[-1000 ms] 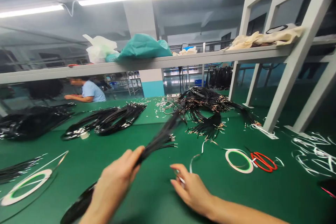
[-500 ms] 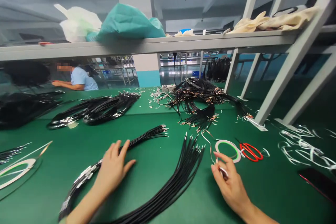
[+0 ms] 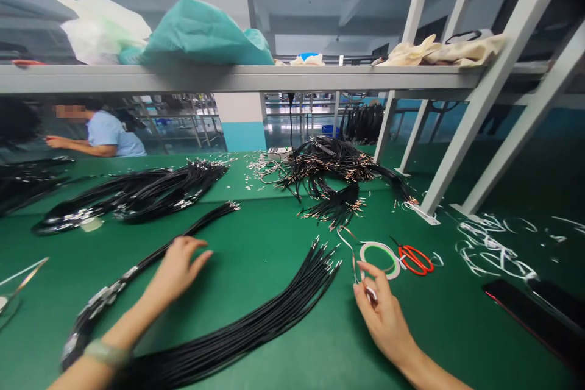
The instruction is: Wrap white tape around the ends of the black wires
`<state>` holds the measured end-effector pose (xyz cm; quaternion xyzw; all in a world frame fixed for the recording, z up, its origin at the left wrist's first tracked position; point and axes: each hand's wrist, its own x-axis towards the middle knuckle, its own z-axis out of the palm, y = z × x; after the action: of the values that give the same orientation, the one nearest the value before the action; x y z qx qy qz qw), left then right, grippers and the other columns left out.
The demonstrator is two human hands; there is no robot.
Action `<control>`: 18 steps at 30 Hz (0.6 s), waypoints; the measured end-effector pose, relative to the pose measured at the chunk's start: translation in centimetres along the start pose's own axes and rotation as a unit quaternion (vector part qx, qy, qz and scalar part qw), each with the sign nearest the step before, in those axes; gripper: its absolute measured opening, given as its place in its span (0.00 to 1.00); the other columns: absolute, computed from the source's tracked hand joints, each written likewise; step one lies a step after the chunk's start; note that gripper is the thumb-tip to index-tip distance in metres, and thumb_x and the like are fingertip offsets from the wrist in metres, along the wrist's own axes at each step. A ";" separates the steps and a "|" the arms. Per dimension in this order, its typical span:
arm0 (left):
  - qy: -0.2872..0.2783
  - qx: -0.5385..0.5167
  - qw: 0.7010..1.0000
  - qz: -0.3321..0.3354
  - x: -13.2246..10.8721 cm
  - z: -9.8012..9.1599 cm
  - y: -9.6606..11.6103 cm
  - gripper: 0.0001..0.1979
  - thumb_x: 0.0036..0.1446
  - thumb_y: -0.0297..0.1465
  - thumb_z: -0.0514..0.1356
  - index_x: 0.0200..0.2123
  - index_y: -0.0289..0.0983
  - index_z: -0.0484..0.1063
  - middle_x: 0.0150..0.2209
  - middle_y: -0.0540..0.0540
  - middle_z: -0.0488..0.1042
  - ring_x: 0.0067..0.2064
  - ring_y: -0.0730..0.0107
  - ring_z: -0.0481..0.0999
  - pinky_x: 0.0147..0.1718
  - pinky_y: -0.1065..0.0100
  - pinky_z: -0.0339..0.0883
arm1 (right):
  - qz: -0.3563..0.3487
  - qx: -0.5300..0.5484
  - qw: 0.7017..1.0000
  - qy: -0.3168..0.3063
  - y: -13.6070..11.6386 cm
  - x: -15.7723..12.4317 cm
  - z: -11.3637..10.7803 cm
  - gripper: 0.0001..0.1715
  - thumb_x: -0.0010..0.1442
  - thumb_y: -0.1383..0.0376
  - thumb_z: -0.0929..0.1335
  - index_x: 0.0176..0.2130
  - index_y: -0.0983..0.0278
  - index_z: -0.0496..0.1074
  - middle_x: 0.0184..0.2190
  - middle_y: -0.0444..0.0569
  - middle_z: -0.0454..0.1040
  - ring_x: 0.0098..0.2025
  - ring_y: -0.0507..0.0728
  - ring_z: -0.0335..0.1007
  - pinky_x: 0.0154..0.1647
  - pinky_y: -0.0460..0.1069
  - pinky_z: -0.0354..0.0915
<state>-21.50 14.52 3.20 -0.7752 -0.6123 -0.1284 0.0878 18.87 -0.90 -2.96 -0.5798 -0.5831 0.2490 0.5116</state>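
Note:
A long bundle of thin black cables (image 3: pixel 256 323) with silvery tips lies in a wide curve on the green table. Its left stretch carries pale, shiny wrappings (image 3: pixel 103 298), and its far end (image 3: pixel 214 214) points up and right. My left hand (image 3: pixel 176 265) is over the near side of that stretch, fingers slightly bent and thumb held apart; whether it touches the cables I cannot tell. On the right, my right hand (image 3: pixel 381 311) pinches a thin tape strip (image 3: pixel 353 251). Something white shows inside its curled fingers. The strip loops towards a white-and-green tape roll (image 3: pixel 365 248) lying just beyond.
Red-handled scissors (image 3: pixel 415 260) lie right of the roll, then white strip scraps (image 3: pixel 491 250) and a dark phone (image 3: pixel 525 311). More black cables (image 3: pixel 331 161) are heaped behind. A grey shelf (image 3: pixel 320 78) spans above. A co-worker (image 3: pixel 109 131) sits at far left.
The view has swung right, so everything sits further left. The bundle's far end has also shifted left across the table, and my left hand has drawn left. My right hand keeps its pinch.

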 end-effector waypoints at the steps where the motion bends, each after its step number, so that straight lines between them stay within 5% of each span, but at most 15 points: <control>1: -0.038 -0.034 0.998 0.038 -1.8 0.3 1.9 0.19 0.60 0.42 0.50 0.42 0.38 0.74 0.45 0.42 0.70 0.48 0.62 0.70 0.50 0.67 0.63 | 0.007 0.003 1.000 0.000 0.0 0.0 0.0 0.21 0.66 0.59 0.58 0.56 0.62 0.52 0.23 0.39 0.50 0.24 0.51 0.47 0.25 0.46 0.49; 3: -0.122 -0.148 0.978 0.079 -6.3 0.8 5.2 0.20 0.62 0.43 0.46 0.45 0.43 0.74 0.53 0.45 0.68 0.52 0.62 0.69 0.53 0.63 0.63 | 0.022 0.010 1.000 -0.006 0.0 -0.2 -0.1 0.21 0.66 0.58 0.58 0.56 0.61 0.52 0.23 0.39 0.51 0.24 0.51 0.48 0.25 0.46 0.50; 5: -0.128 -0.174 0.972 0.090 -10.4 1.2 7.0 0.22 0.58 0.46 0.52 0.53 0.48 0.68 0.59 0.48 0.63 0.56 0.57 0.66 0.55 0.58 0.61 | 0.029 0.015 0.999 -0.017 0.0 -0.3 -0.2 0.21 0.66 0.58 0.58 0.56 0.61 0.52 0.23 0.39 0.52 0.24 0.51 0.48 0.25 0.46 0.51; 7: -0.104 -0.185 0.974 0.079 -13.0 1.2 7.0 0.21 0.57 0.46 0.54 0.51 0.49 0.70 0.56 0.49 0.66 0.54 0.57 0.68 0.54 0.59 0.63 | 0.025 0.008 0.999 -0.029 -0.1 -0.4 -0.2 0.21 0.66 0.58 0.58 0.56 0.61 0.52 0.23 0.39 0.52 0.24 0.51 0.48 0.25 0.45 0.51; 14: -0.021 -0.193 0.980 -0.042 -11.8 1.4 1.6 0.22 0.57 0.50 0.48 0.41 0.41 0.72 0.40 0.45 0.74 0.43 0.60 0.72 0.46 0.63 0.64 | -0.006 -0.043 0.998 -0.055 -0.6 -0.7 -0.2 0.21 0.66 0.60 0.58 0.56 0.63 0.52 0.23 0.39 0.52 0.22 0.51 0.50 0.24 0.45 0.53; 18: -0.044 -0.212 0.971 -0.097 -11.9 0.9 1.9 0.21 0.60 0.48 0.45 0.40 0.40 0.69 0.39 0.46 0.73 0.42 0.62 0.71 0.45 0.65 0.63 | -0.005 -0.054 0.997 -0.056 0.0 -0.9 -0.1 0.21 0.66 0.59 0.58 0.56 0.62 0.52 0.23 0.39 0.52 0.22 0.51 0.51 0.24 0.44 0.54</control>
<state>-22.13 3.30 -1.32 -0.7179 -0.6466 -0.2290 -0.1186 18.77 -1.76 -3.18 -0.5886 -0.6262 0.2466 0.4479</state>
